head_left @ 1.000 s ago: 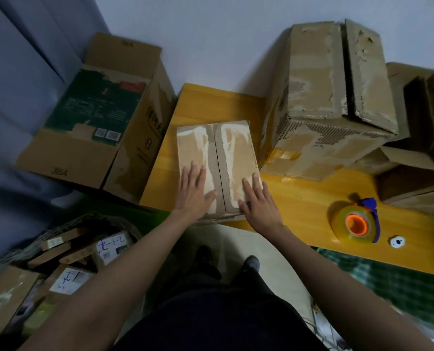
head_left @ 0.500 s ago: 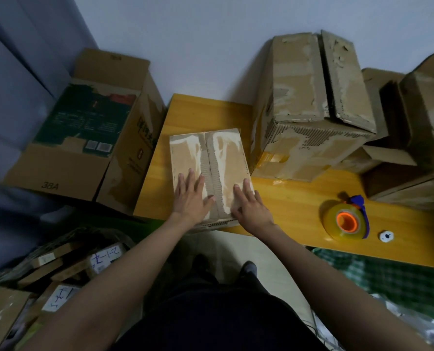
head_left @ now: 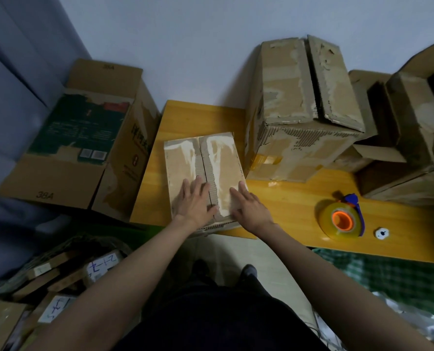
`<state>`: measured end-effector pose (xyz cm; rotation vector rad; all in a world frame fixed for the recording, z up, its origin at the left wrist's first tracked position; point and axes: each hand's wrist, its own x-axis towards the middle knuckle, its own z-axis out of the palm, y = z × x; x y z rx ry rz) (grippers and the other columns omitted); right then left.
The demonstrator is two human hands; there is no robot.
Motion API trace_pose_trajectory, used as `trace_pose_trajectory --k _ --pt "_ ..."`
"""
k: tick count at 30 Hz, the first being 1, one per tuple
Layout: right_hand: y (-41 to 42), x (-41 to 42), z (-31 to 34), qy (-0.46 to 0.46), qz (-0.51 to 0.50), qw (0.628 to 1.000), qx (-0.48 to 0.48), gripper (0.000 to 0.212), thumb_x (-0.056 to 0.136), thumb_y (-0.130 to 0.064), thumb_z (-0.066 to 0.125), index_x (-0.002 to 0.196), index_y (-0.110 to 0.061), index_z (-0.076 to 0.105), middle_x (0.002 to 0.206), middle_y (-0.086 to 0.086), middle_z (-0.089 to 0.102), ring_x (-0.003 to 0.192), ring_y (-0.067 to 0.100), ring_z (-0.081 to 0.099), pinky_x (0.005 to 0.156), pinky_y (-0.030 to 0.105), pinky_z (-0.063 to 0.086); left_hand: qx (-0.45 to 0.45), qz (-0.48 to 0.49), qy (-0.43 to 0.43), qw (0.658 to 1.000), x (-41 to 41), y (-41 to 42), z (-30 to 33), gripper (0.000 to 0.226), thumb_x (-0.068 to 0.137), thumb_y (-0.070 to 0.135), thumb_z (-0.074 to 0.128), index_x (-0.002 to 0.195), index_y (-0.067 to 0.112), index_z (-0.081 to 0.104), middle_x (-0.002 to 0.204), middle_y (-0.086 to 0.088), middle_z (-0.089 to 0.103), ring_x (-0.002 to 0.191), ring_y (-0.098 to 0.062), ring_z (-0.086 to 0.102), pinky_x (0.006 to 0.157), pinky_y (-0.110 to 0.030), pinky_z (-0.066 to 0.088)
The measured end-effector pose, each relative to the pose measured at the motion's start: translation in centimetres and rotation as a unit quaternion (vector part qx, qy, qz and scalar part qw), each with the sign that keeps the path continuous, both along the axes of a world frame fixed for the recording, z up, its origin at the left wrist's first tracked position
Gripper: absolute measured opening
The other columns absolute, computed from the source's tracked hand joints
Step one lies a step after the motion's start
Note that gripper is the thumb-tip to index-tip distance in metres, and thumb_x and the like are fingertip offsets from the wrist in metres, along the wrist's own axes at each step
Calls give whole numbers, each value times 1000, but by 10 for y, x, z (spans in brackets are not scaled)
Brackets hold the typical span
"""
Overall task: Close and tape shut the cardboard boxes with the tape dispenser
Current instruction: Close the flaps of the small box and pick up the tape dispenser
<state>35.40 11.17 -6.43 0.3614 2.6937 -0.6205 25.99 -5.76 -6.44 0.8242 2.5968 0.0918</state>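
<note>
Corrugated cardboard, scuffed and pale with old tape scars, lay under both your palms: your left hand (head_left: 194,200) and right hand (head_left: 249,207) pressed flat, fingers straight and gripping nothing, on the two closed flaps of the small brown cardboard box (head_left: 205,171) at the near edge of the yellow wooden table (head_left: 299,206). The flaps met along a ragged centre seam and probably wanted to spring up; the box looked light and stiff, so one palm held across the seam should have kept it shut. To your right on the table lay the clear tape roll in its blue dispenser (head_left: 342,219), best taken by the blue handle. Beyond stood a larger worn cardboard box (head_left: 299,110), flaps untaped.
</note>
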Motion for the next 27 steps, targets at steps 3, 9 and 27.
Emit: trace_pose_trajectory --k 3,9,27 --pt "6 6 3 54 -37 998 -17 56 99 -22 52 152 -25 34 167 2 19 141 33 36 107 49 45 26 -1 30 999 1 4 2 76 99 55 45 156 15 16 165 -15 5 152 -41 5 126 -50 12" --pt "31 29 4 81 -79 993 21 43 104 -27 45 146 -18 43 153 7 43 135 31 43 102 43 45 60 -23 56 996 3 31 10 69 101 49 41 156 14 19 167 -13 8 154 -35 7 126 -47 13" --pt "220 146 -35 -49 -376 924 38 50 99 -17 50 145 -1 38 146 22 39 135 42 38 105 49 39 15 -116 -21 993 85 164 4 64 105 46 40 157 12 24 168 -11 11 154 -31 10 125 -42 13"
